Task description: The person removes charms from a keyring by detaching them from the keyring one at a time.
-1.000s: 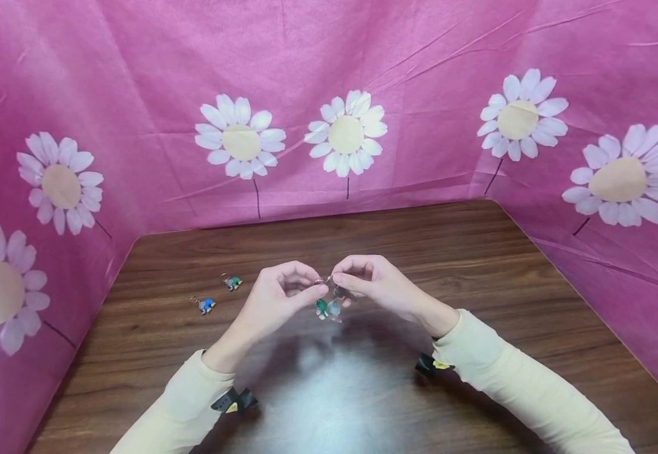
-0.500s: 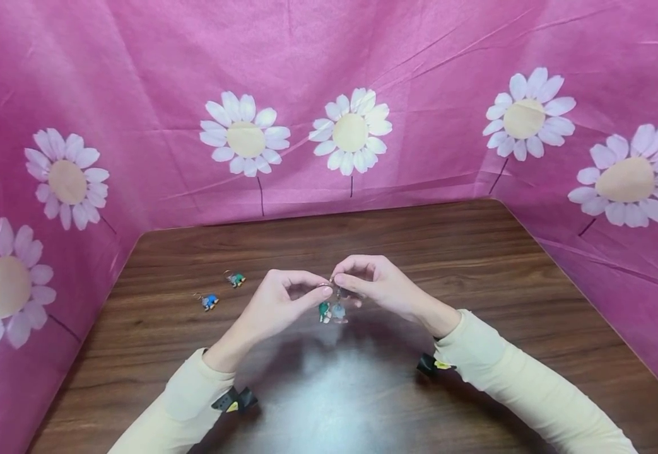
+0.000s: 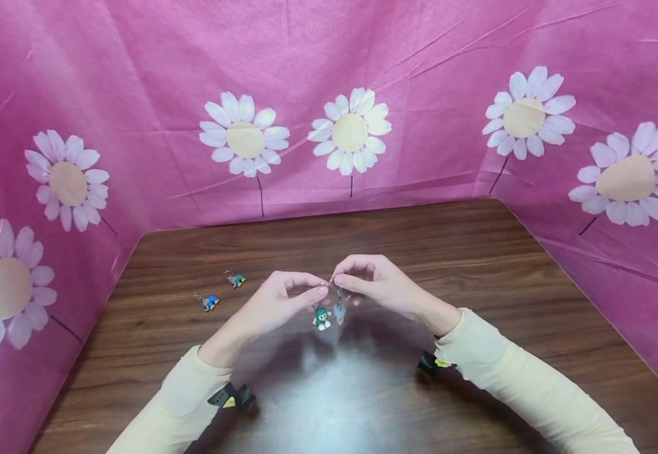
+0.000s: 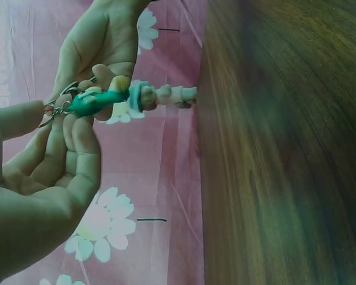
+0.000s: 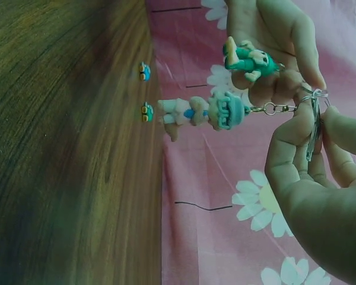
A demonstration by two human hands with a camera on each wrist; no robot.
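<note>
Between finger and thumb my left hand (image 3: 283, 301) pinches the ring end of a keychain with a small green figure (image 3: 322, 318). Opposite it, my right hand (image 3: 385, 285) pinches a metal split ring (image 5: 313, 133). From that ring a second keychain figure (image 5: 225, 111), with a pale blue cap, hangs on a short chain. Both figures dangle above the table, side by side. The rings meet or nearly meet between the fingertips; whether they are linked I cannot tell. In the left wrist view the green figure (image 4: 98, 101) partly covers the pale one.
Two more keychains lie on the brown wooden table (image 3: 419, 239) at the left: a green one (image 3: 236, 280) and a blue one (image 3: 209, 302). Pink cloth (image 3: 419, 126) printed with white daisies stands around the table's back and sides.
The green figure has swung down and turned to face forward, a little further from the pale figure. The left hand has shifted slightly; the right hand keeps its place and grip.
</note>
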